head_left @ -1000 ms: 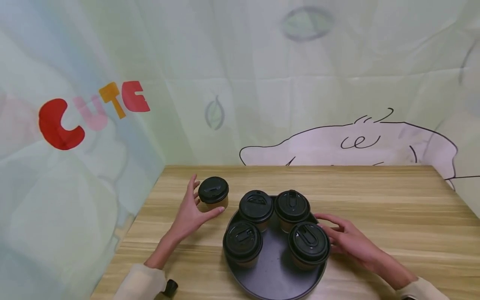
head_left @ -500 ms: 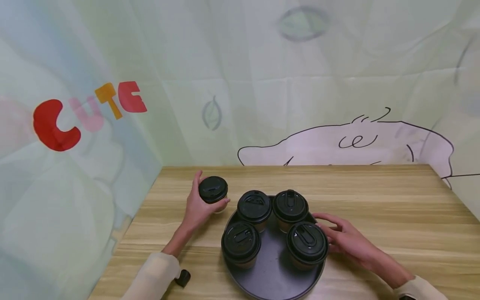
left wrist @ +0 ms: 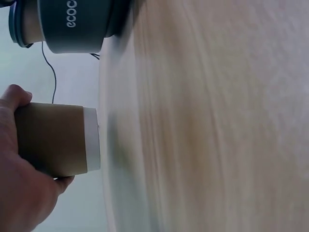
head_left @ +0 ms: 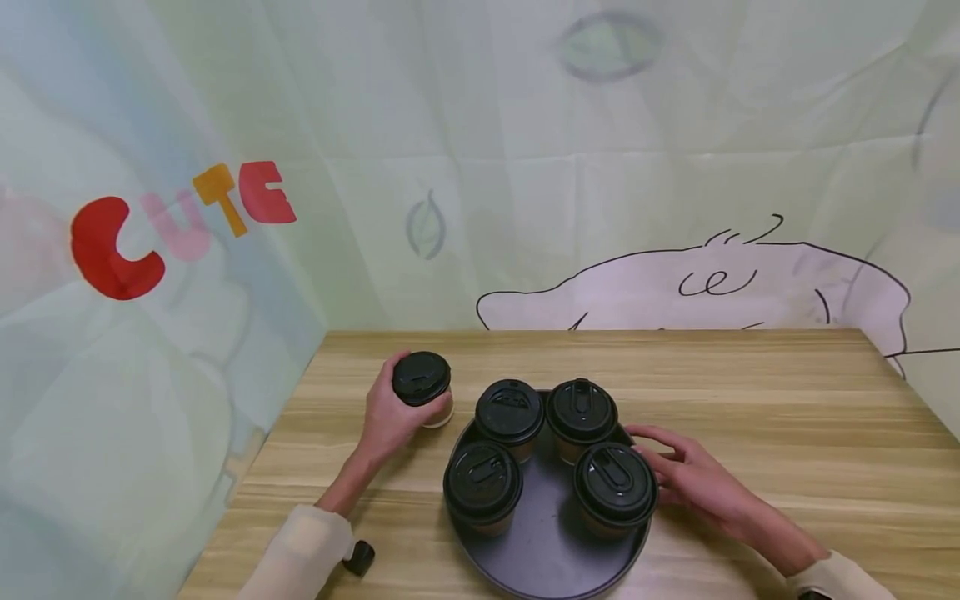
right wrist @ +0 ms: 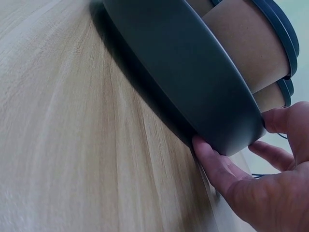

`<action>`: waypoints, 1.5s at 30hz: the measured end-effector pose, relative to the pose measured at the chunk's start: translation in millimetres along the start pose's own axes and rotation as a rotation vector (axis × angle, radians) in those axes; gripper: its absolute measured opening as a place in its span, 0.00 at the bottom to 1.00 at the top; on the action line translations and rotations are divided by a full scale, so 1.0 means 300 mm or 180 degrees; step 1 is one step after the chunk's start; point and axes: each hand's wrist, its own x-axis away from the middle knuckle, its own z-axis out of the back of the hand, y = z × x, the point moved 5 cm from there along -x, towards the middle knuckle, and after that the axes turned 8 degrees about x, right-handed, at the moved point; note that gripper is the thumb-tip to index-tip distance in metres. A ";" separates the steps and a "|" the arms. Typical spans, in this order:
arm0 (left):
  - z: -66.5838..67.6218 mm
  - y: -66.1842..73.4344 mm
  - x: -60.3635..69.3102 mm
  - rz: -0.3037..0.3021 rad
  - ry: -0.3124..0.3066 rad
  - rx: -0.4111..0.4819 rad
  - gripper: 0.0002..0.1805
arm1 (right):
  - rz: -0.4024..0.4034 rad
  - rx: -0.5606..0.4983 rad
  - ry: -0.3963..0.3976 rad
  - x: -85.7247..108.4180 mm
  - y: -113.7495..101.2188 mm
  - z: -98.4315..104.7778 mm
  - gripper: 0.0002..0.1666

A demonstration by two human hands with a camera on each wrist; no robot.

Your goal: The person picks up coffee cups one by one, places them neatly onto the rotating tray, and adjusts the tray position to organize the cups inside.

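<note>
In the head view my left hand (head_left: pixel 393 421) grips a lidded paper coffee cup (head_left: pixel 422 378) left of the round black tray (head_left: pixel 551 558). Its brown side and white base (left wrist: pixel 91 139) show in the left wrist view, and the base appears slightly above the table. Several more brown cups with black lids stand upright in the tray, among them a near-right cup (head_left: pixel 615 483) and a near-left cup (head_left: pixel 483 483). My right hand (head_left: pixel 697 483) holds the tray's right side. In the right wrist view the thumb is at the rim and fingertips (right wrist: pixel 205 147) are low on the wall.
The wooden table (head_left: pixel 787 400) runs back to a pale printed curtain (head_left: pixel 525 208). A small black object (head_left: pixel 360 558) is beside the left sleeve. The tray's front half is bare of cups.
My left hand has closed its fingers and thumb round the cup, which has tilted and shifted slightly left. The right hand and tray stay in place.
</note>
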 end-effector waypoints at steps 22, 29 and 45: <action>0.163 0.162 0.236 -0.0139 0.0167 0.0093 0.47 | -0.0012 0.0045 0.0030 0.008 0.001 -0.003 0.38; 0.193 0.282 0.330 -0.0378 0.0129 0.0318 0.49 | -0.0029 0.0044 0.0053 0.005 -0.001 -0.007 0.38; 0.152 0.440 0.524 -0.0818 -0.0641 0.0711 0.56 | 0.0015 -0.0001 0.0015 0.007 -0.008 -0.015 0.38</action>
